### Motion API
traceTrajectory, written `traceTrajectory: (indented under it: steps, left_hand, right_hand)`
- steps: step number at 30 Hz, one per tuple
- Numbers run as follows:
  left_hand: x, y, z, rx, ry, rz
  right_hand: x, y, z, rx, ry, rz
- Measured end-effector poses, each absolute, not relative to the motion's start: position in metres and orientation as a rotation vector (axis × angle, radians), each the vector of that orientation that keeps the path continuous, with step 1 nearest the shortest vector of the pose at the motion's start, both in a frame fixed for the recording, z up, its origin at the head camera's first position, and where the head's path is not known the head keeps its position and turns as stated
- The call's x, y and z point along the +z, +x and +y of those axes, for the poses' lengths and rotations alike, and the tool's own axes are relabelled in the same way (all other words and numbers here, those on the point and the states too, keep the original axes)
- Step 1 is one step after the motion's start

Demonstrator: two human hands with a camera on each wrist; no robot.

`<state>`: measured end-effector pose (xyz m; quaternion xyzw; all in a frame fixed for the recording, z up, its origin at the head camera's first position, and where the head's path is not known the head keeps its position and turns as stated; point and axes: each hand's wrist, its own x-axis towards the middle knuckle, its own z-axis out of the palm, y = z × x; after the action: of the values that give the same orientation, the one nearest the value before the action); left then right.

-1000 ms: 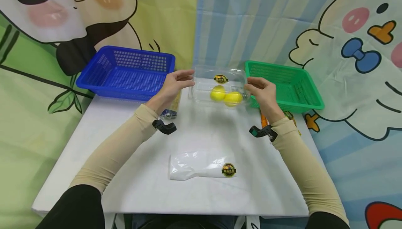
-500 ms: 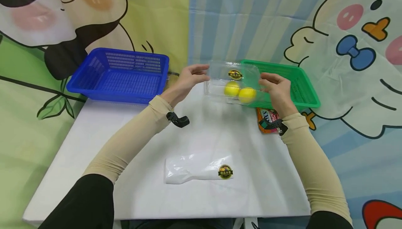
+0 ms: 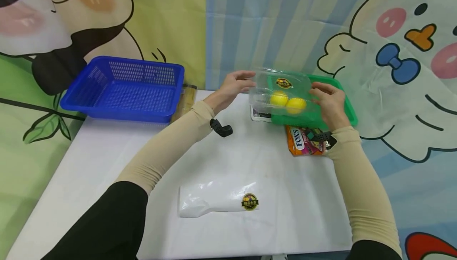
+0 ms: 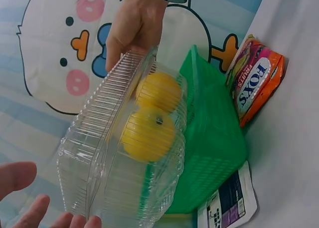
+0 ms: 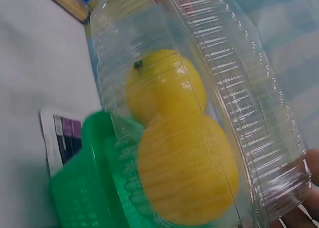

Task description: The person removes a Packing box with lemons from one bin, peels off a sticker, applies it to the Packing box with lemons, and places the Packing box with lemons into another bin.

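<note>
A clear plastic clamshell box (image 3: 264, 81) with two yellow fruits (image 3: 296, 105) inside is held up between both hands. A round black-and-gold sticker marks its lid. My left hand (image 3: 235, 87) holds the left end; in the left wrist view its fingertips (image 4: 62, 220) touch the rim. My right hand (image 3: 330, 103) grips the right end, its fingers partly hidden behind the plastic in the left wrist view. The box hangs over the left part of the green basket (image 3: 351, 111), above its rim. One fruit shows a dark green stem spot (image 5: 138, 65) in the right wrist view.
A blue basket (image 3: 121, 113) stands at the back left, with a brownish pack (image 3: 188, 97) beside it. An orange Foxs candy bag (image 3: 298, 141) lies before the green basket. A dark-labelled white packet (image 3: 260, 115) lies beside it. A folded clear bag (image 3: 217, 200) with a sticker lies in front.
Both hands have carried the box to the right, from the middle of the table to over the green basket. The head view has shifted slightly, and the Foxs bag has come into sight.
</note>
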<state>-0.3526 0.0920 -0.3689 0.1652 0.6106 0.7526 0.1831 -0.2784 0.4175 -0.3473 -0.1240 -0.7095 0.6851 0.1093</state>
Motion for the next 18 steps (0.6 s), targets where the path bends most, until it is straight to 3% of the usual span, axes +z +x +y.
traceTrajectory:
  steps: [18]
  left_hand:
    - [-0.375, -0.382, 0.175, 2.162, 0.433, 1.544]
  right_hand:
    - [-0.342, -0.296, 0.484, 2.005, -0.554, -1.876]
